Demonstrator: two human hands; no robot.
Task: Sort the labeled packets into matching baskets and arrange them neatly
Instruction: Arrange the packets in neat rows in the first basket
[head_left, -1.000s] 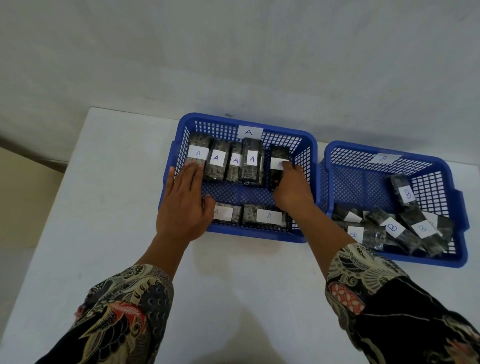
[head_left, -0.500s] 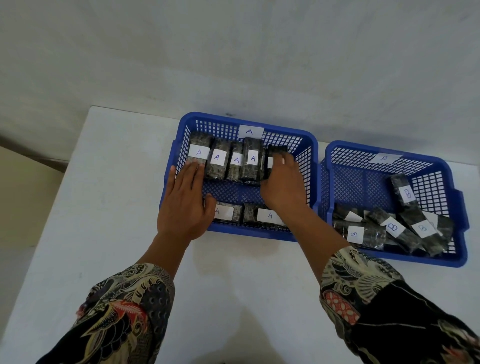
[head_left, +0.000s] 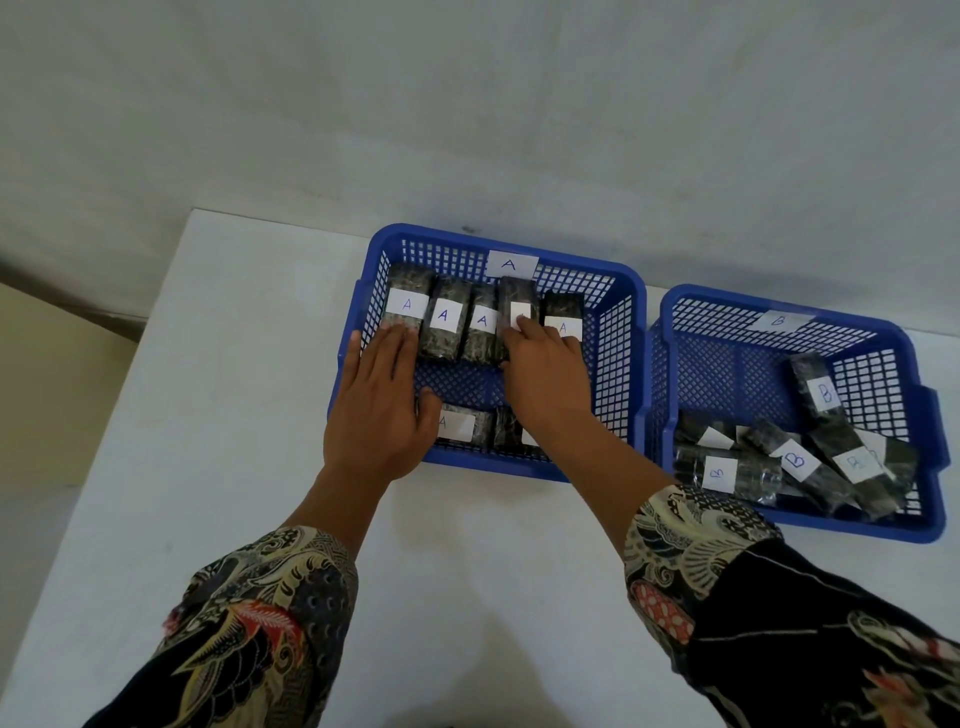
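A blue basket labelled A (head_left: 618, 275) holds a back row of several dark packets with white A labels (head_left: 444, 325). My left hand (head_left: 382, 402) lies flat, its fingertips on the leftmost packet (head_left: 408, 296). My right hand (head_left: 545, 379) rests its fingertips on the fourth packet (head_left: 514, 299), beside the fifth packet (head_left: 563, 314). Two more A packets (head_left: 462, 426) lie at the basket's front, partly hidden by my hands. To the right, a blue basket labelled B (head_left: 883, 327) holds several B packets (head_left: 795, 460) in a loose, crossed pile.
Both baskets stand side by side on a white table (head_left: 218, 415) against a pale wall. The table's left edge drops to the floor at the far left. Patterned sleeves cover both forearms at the bottom.
My right hand has moved left from the fifth packet to the fourth one. The fifth packet now stands closer to the row. My left hand has stayed on the leftmost packet.
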